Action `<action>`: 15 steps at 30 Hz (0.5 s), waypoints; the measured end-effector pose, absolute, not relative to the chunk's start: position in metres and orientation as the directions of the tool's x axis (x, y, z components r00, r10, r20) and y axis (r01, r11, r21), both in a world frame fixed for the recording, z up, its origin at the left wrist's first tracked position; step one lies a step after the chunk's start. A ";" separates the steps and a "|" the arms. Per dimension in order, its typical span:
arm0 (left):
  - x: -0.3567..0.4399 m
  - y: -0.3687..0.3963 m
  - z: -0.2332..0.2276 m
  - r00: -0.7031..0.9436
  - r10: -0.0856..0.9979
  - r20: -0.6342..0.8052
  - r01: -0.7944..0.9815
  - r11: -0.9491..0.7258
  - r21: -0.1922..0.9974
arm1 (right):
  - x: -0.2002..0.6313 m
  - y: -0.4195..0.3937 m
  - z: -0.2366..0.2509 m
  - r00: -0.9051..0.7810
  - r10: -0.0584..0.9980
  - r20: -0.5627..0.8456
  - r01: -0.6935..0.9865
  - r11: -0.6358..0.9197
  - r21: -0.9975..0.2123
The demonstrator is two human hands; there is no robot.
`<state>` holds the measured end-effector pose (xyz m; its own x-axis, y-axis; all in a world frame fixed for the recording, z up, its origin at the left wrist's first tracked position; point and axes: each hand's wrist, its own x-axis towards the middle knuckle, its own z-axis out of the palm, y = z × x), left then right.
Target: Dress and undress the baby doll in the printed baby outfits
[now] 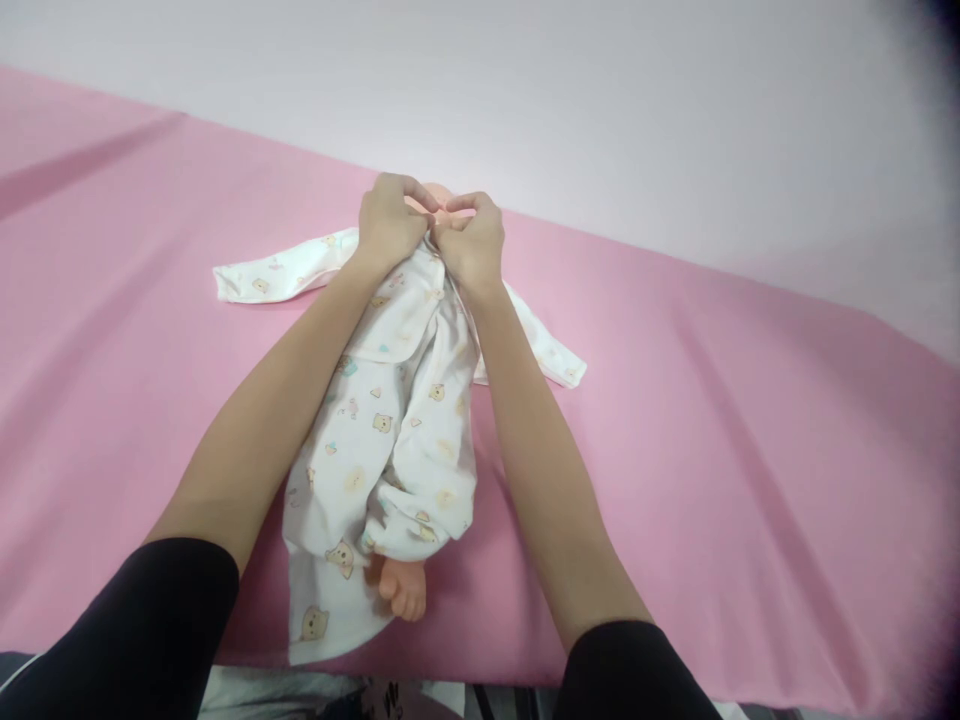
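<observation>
A baby doll lies on its back, dressed in a white baby shirt (401,310) and matching trousers (375,430) printed with small bears. My left hand (395,218) and my right hand (472,238) meet at the shirt's neck, fingers pinched on the collar just below the doll's head (439,192). The fingers hide most of the collar and much of the head. One bare doll foot (405,588) sticks out of a trouser leg; the other leg's cloth lies flat over the near edge. Both shirt sleeves stretch out sideways.
A pink cloth (675,480) with soft folds covers the table. Behind its far edge stands a pale wall (600,110). Below the near edge, partly cut off, some white and dark items show.
</observation>
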<state>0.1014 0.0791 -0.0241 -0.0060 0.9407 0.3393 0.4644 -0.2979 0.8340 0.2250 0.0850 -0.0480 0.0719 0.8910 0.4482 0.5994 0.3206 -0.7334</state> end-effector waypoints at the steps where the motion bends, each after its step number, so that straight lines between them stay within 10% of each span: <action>1: 0.102 0.079 -0.024 -0.009 0.941 0.339 0.461 -0.297 0.836 | 0.225 0.087 -0.049 0.088 0.889 0.450 0.596 0.315 -0.739; 15: 0.101 0.081 -0.027 0.048 0.943 0.328 0.480 -0.310 0.821 | 0.225 0.074 -0.042 0.073 0.893 0.444 0.578 0.325 -0.749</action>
